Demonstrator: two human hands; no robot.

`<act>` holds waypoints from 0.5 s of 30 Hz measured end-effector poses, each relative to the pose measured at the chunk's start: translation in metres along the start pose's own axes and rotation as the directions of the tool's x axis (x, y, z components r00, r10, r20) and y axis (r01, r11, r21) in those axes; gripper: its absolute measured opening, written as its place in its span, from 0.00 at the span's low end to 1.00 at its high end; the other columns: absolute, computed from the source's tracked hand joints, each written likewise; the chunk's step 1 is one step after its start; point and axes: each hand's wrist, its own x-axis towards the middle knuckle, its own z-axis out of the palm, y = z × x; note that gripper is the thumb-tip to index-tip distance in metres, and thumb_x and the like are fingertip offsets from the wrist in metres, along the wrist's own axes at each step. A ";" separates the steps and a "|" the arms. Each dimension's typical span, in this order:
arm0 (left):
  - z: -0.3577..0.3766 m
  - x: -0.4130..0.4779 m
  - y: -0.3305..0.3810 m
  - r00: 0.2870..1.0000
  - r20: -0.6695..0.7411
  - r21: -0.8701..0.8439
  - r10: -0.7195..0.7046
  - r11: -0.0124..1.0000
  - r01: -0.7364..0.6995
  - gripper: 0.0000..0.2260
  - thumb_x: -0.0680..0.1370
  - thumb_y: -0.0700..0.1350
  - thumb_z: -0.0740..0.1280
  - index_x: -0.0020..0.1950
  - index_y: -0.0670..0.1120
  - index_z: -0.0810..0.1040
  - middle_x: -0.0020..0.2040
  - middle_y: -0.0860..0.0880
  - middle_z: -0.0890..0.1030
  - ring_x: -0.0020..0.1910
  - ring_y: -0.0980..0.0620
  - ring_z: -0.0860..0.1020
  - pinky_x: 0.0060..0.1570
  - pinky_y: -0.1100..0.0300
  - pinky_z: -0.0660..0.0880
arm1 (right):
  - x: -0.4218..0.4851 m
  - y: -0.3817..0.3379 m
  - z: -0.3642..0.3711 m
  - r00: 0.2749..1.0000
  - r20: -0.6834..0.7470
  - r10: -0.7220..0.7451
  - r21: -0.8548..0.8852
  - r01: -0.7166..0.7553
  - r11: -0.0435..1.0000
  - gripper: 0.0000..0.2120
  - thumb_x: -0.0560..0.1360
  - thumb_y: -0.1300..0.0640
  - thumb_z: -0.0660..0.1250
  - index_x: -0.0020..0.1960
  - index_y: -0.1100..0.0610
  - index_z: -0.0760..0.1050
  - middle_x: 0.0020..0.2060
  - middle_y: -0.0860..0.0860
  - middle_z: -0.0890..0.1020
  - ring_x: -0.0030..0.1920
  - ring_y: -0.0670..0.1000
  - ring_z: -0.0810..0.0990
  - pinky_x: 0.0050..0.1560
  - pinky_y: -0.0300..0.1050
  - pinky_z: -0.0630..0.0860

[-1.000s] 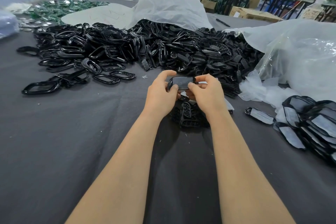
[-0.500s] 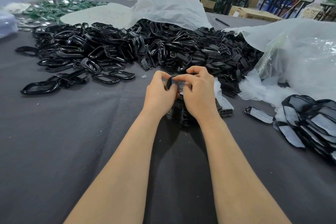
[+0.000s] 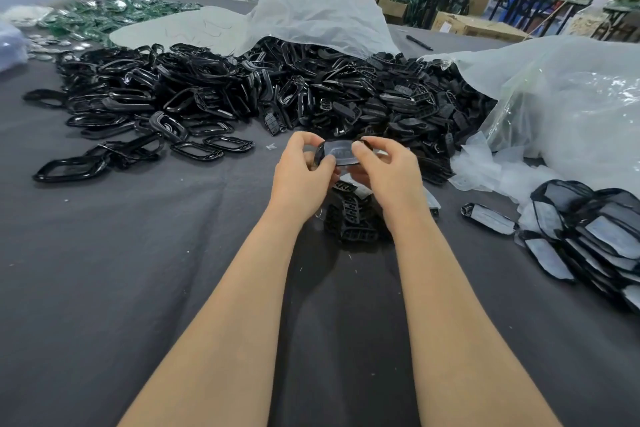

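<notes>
Holds a black shell [image 3: 338, 153] pinched between left hand [image 3: 301, 177] and right hand [image 3: 384, 173] just above the table [image 3: 104, 288], mid-scene, with, judging by the small finished stack [image 3: 595, 236] at right and the huge far pile [image 3: 242, 94], most work remaining.

Black part [image 3: 337, 154]: both ends covered by fingers of left hand [image 3: 301, 173] and right hand [image 3: 384, 170]; raised marking on face too small to read. Small stack [image 3: 353, 222] under hands: top hidden by wrists. Far side of black pile [image 3: 242, 94] buried under white sheet [image 3: 311, 10]. Right stack of film-covered pieces [image 3: 595, 239] cut by right edge. Clear bag [image 3: 571, 107], right: contents blurred. Green pieces [image 3: 104, 14], far left: too small to identify. Forearms cut by near edge.
</notes>
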 end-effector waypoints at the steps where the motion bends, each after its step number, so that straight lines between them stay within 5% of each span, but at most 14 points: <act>1: 0.000 0.000 0.001 1.000 0.007 0.011 0.005 1.000 -0.005 0.11 0.79 0.40 0.64 0.46 0.56 0.68 0.39 0.50 0.82 0.35 0.58 0.80 0.44 0.58 0.78 | -0.001 0.000 0.001 0.999 0.033 -0.007 -0.001 0.007 1.000 0.08 0.76 0.60 0.68 0.55 0.59 0.77 0.42 0.52 0.83 0.41 0.49 0.83 0.45 0.41 0.82; 7: 0.000 -0.001 0.002 1.000 -0.009 0.002 0.028 1.000 -0.028 0.10 0.79 0.42 0.66 0.48 0.57 0.69 0.38 0.49 0.82 0.32 0.59 0.78 0.45 0.56 0.78 | -0.001 0.000 0.000 0.995 0.055 -0.078 0.012 0.078 0.997 0.03 0.76 0.64 0.67 0.49 0.61 0.75 0.35 0.50 0.82 0.29 0.41 0.81 0.35 0.34 0.78; 15: 0.000 -0.001 0.000 0.998 -0.053 0.013 0.028 1.000 -0.027 0.12 0.78 0.40 0.66 0.46 0.57 0.69 0.39 0.49 0.83 0.34 0.58 0.80 0.43 0.60 0.77 | -0.003 -0.002 0.000 0.988 0.147 -0.053 0.054 0.046 0.997 0.09 0.79 0.65 0.62 0.43 0.55 0.76 0.36 0.51 0.83 0.32 0.42 0.82 0.35 0.33 0.78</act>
